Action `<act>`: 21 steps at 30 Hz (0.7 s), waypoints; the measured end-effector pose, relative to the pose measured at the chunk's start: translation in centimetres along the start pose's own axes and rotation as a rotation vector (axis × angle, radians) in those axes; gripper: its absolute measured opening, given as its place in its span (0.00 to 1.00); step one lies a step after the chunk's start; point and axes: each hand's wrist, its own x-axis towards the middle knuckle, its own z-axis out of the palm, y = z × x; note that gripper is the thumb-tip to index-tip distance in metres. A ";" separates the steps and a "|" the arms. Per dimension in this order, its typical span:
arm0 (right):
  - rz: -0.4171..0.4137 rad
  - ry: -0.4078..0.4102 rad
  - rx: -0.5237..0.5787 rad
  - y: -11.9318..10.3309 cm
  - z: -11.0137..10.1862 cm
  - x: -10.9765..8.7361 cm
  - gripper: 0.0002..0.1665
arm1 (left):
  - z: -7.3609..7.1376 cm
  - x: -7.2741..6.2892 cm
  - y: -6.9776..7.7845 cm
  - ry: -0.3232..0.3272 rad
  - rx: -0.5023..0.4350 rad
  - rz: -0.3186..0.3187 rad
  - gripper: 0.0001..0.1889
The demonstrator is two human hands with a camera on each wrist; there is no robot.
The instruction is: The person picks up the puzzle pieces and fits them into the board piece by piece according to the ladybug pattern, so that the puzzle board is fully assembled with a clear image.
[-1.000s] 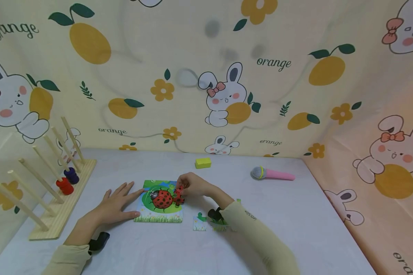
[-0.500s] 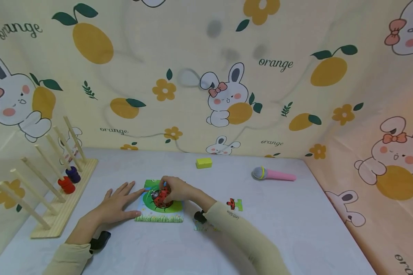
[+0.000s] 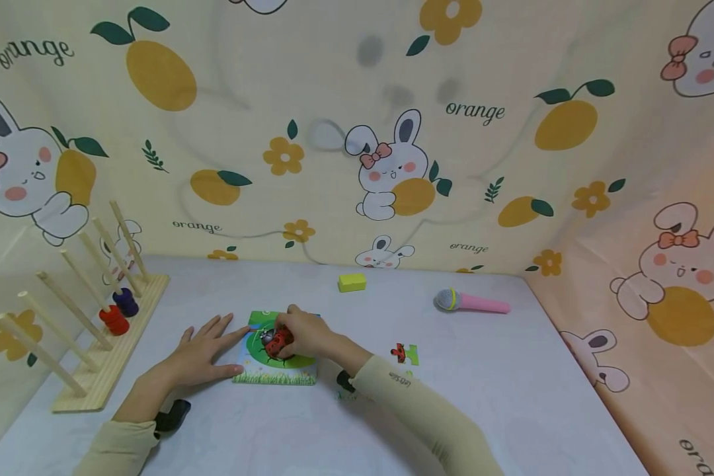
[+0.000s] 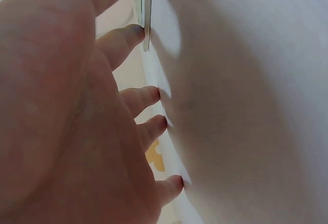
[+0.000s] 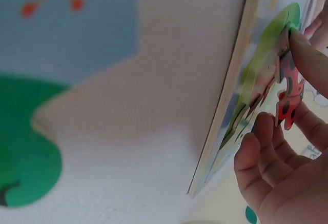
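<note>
A ladybug jigsaw board [image 3: 274, 378] lies on the white table in the head view. Over the red ladybug picture, my right hand [image 3: 305, 332] pinches a red, black-spotted puzzle piece [image 5: 290, 97] between thumb and fingers. The right wrist view has that piece tilted up, close over the board's face, its upper end near the thumb tip. My left hand [image 3: 200, 356] lies spread at the board's left side, index fingertip and thumb at its edge. From the left wrist, the other fingertips [image 4: 154, 92] rest on the table. The right hand hides part of the ladybug.
A loose red-and-green puzzle piece [image 3: 413, 355] lies right of the board; others are mostly hidden under my right forearm. A yellow block [image 3: 352, 283] and a pink toy microphone [image 3: 482, 303] stand farther back. At the left is a wooden peg rack [image 3: 104, 370] with red and purple rings.
My right hand has moved left with the red piece, from the board's right edge to over the ladybug, then shifted slightly there. My left hand has stayed in place.
</note>
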 end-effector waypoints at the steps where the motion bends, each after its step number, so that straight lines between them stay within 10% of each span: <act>1: -0.001 0.006 -0.016 -0.1 0.0 -0.1 0.29 | 0.0 0.0 0.0 0.002 0.000 0.001 0.43; 21: -0.044 0.065 -0.235 -0.6 0.3 -0.3 0.33 | 0.0 0.0 -0.1 0.007 0.001 0.009 0.43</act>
